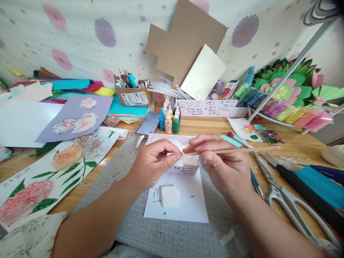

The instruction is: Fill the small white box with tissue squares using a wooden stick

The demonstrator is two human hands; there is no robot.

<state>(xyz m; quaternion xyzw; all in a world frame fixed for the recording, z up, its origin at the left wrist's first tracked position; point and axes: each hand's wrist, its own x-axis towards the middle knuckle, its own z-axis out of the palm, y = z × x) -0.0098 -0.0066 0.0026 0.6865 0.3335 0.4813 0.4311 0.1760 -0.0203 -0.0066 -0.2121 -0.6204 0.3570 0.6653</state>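
Note:
My left hand (158, 161) pinches the left end of a thin pale strip (236, 150) between thumb and forefinger. Farther along, the same strip lies between the thumb and fingers of my right hand (223, 161), its free end pointing right. Both hands are above a small white box (188, 170) with handwriting on its front, which they partly hide. Nearer to me, a white square block (170, 196) rests on a white sheet (188, 208) with small green marks. The sheet lies on a grey cutting mat (129, 225).
Paint bottles (176, 122), a phone (147, 124) and a brush box (134, 97) stand or lie behind the hands. Flower paintings (67, 157) are at the left. Large scissors (282, 197), brushes (257, 182) and a paint palette (244, 129) lie at the right.

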